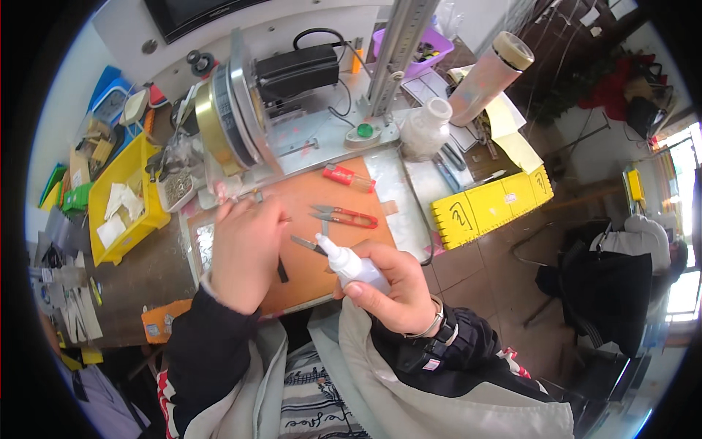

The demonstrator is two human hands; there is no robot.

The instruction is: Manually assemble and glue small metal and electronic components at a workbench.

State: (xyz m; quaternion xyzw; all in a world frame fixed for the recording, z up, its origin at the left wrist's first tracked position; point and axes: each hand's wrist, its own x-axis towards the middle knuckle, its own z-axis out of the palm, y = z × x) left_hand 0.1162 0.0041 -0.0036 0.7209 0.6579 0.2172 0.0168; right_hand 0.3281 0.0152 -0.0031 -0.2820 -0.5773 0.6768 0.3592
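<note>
My right hand (395, 293) is closed around a small white squeeze bottle (358, 271), its narrow nozzle tilted up and to the left. A grey pointed metal tool (306, 244) shows beside the nozzle; whether the hand also holds it is unclear. My left hand (248, 245) reaches over the orange-brown mat (307, 282) toward the round wheel, back of the hand upward. Its fingers are mostly hidden, so I cannot tell what they hold. Red-handled thread snips (347, 217) and a red-capped tube (349, 178) lie beyond the bottle.
A gold-rimmed wheel (217, 121) on a machine with a black motor (300, 72) stands ahead. To the left are a yellow bin (121, 238) and a white tray of small parts (178, 189). A white jar (425, 132), tumbler (490, 80) and yellow box (493, 205) stand right.
</note>
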